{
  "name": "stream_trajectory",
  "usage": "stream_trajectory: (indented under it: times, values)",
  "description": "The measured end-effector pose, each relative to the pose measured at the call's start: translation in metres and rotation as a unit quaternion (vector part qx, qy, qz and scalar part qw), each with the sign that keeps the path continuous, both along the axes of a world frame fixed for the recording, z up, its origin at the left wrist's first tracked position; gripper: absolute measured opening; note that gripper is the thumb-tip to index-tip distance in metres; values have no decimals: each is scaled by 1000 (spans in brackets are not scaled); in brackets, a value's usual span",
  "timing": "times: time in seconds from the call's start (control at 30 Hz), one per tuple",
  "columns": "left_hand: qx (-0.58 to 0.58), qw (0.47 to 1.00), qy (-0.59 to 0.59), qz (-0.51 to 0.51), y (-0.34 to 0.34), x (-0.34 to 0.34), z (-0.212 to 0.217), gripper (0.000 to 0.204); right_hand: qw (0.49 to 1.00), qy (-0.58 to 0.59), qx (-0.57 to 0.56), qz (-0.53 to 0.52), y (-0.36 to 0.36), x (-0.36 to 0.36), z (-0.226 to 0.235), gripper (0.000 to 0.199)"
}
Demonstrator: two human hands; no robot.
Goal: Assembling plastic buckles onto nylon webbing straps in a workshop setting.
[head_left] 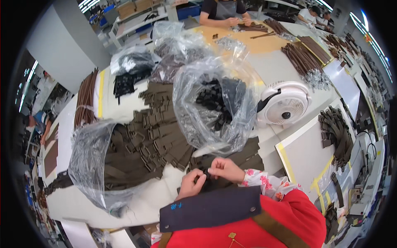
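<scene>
My left hand [191, 184] and my right hand [226, 170] are close together near the table's front edge, both with pinched fingers. Between them is a small black piece [206, 173], too small and half hidden to name. Olive-brown webbing straps [244, 159] lie just beyond and under my hands. To the left spreads a large pile of similar straps with buckles [155, 138], partly inside a clear plastic bag [89, 165]. Straight ahead stands an open clear plastic bag [186, 120] with black plastic parts [211, 101] in it.
A white fan [285, 105] stands right of the open bag. A white board [304, 149] carries more olive straps [337, 136]. Bundles of brown strips [86, 99] lie at the far left. Across the table, another person [225, 16] handles brown strips.
</scene>
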State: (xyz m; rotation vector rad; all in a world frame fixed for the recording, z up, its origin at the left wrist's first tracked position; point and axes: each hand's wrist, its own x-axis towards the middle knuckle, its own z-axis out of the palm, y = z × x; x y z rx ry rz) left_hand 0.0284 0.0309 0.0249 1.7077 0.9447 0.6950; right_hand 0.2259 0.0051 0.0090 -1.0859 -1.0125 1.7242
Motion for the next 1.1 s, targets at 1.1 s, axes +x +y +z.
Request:
stream_trajectory:
  times: [1.1]
  values:
    - [301,911,219,179,136,-26,-78,29,975,-155,-13,157,-7,-2,-24,25]
